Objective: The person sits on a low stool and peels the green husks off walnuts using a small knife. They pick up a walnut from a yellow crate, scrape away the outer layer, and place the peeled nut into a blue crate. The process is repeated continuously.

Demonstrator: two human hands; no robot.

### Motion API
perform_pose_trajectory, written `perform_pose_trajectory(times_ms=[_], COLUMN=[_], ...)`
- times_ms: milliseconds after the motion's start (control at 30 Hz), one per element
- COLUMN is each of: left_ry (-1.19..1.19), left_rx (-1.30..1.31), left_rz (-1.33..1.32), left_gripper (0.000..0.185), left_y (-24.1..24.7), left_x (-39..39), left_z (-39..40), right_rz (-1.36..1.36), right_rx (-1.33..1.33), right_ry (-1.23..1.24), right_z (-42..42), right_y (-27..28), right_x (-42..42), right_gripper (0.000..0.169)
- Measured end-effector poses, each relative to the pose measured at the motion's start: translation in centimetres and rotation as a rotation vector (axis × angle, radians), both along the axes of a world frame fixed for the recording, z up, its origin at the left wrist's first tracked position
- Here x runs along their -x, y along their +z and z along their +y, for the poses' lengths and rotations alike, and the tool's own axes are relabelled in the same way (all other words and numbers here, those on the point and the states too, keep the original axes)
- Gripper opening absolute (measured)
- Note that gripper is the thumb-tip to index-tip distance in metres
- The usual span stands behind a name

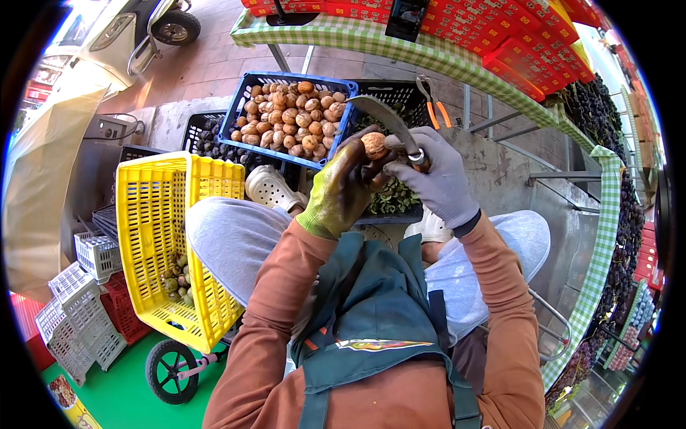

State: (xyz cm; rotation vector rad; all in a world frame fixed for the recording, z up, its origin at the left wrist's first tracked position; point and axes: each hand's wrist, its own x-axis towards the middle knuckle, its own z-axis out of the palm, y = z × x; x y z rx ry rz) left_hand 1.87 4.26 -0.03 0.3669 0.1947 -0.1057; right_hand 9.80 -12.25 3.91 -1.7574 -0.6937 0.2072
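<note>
My left hand (340, 185), in a yellow-green glove with dark stains, grips a brown walnut (373, 146) in its fingertips. A knife with a hooked, curved blade (395, 120) is in my right hand (442, 171), which wears a grey glove. Its blade arcs up and left past the walnut, and the right fingertips are close against the nut; whether the edge touches it I cannot tell. Just beyond my hands, a blue plastic crate (234, 115) holds many shelled walnuts (292, 120). Below my hands, green husk pieces (394, 197) lie in a black crate (388, 219).
At left, a yellow crate (150, 230) with green-husked walnuts (179, 279) leans above a small wheel (171, 371). Dark pieces (211, 137) lie beside the blue crate. Orange-handled pliers (435, 107) rest at the back crate's edge. A checkered-cloth table (343, 36) bears red boxes (471, 27).
</note>
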Motion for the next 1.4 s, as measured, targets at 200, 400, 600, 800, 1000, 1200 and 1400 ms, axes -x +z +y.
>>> perform_pose_trajectory(times_ms=[200, 400, 600, 800, 1000, 1200, 1400], left_ry=[0.033, 0.023, 0.117, 0.144, 0.128, 0.038, -0.115], left_rx=[-0.262, -0.016, -0.075, -0.205, -0.301, -0.516, -0.582], left_rz=[-0.112, 0.183, 0.134, 0.104, 0.079, -0.008, -0.094], left_gripper=[0.034, 0.028, 0.043, 0.051, 0.053, 0.060, 0.059], left_y=[-1.3, 0.0, -2.4, -0.7, 1.1, 2.1, 2.7], left_x=[0.3, -0.2, 0.1, -0.3, -0.1, -0.1, -0.1], left_z=[-0.6, -0.9, -0.8, -0.4, 0.4, 0.2, -1.0], right_rz=[-0.206, -0.277, -0.244, 0.310, 0.599, 1.014, 0.977], right_rx=[0.092, 0.154, 0.140, 0.035, -0.330, -0.656, -0.843], right_ry=[-0.046, -0.009, 0.121, 0.284, -0.103, -0.071, -0.045], right_z=[0.8, 0.4, 1.4, 0.7, -1.0, -2.5, -1.7], right_y=[-0.4, -0.6, -0.5, -0.1, -1.9, -2.8, -2.3], right_x=[0.0, -0.3, 1.3, 2.0, -1.5, -3.3, -3.1], right_gripper=[0.027, 0.018, 0.015, 0.013, 0.064, 0.072, 0.042])
